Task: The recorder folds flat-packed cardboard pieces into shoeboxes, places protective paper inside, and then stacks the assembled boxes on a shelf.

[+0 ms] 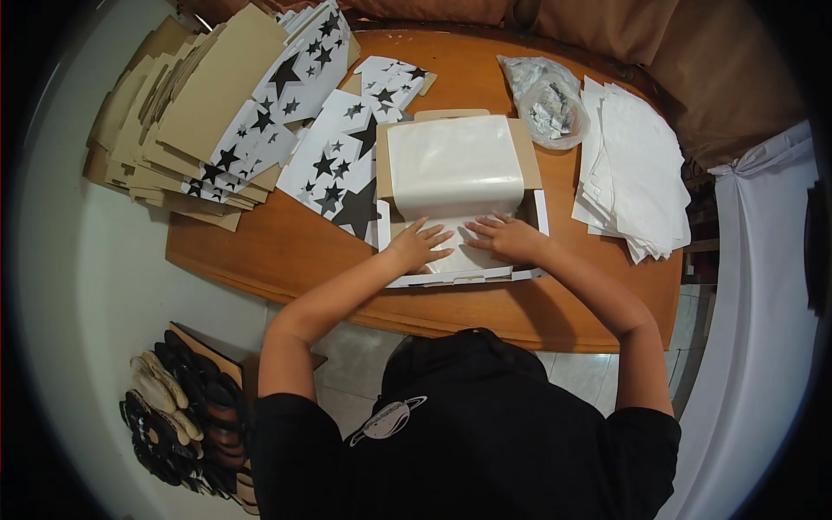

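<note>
An open white cardboard box (529,275) lies on the round wooden table (286,251) in front of me. A sheet of translucent white paper (455,165) drapes over its raised lid and down into the tray. My left hand (419,243) presses flat on the paper inside the box, fingers spread. My right hand (507,236) lies flat beside it, also on the paper. Neither hand grips anything.
Flattened white box blanks with black stars (334,169) lie left of the box. A large heap of brown and starred blanks (212,113) covers the far left. A stack of white paper sheets (637,165) sits right. A clear bag of small packets (550,104) lies behind. Shoes (182,416) rest on the floor.
</note>
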A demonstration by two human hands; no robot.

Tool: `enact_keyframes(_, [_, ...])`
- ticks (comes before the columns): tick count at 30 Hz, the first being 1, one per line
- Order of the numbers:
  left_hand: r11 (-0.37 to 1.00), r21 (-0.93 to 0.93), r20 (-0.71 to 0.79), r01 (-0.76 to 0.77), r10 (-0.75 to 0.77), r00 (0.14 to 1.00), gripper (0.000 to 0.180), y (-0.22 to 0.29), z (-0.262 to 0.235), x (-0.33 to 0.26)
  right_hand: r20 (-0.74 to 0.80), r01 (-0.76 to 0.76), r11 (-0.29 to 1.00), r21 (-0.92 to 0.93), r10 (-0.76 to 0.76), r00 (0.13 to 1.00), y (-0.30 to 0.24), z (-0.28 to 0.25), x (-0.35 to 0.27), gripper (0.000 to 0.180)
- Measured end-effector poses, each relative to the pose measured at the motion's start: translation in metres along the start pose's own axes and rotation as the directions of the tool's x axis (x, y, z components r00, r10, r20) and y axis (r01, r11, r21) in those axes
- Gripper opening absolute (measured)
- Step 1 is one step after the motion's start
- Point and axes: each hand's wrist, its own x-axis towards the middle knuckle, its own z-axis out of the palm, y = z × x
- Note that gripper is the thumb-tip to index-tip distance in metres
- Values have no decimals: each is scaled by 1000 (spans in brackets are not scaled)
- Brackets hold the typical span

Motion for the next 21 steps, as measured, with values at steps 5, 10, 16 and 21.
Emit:
enact_keyframes(5, [993,-65,156,-93,103,982,55,-6,-12,6,291,-160,976,149,111,950,-1,18,8,53])
enact_keyframes(10, [978,-197,-127,72,-98,987,93,-5,-13,12,134,-154,988,0,153,979,5,13,10,79])
enact_keyframes(16, [944,-243,62,223,-214,975,118,-4,-2,14,326,-276,955,-108,296,898,-1,5,21,100])
enact_keyframes(21, [958,-230,78,174,-160,984,109,1,-22,8,258,-243,968,-60,250,933,8,4,7,92])
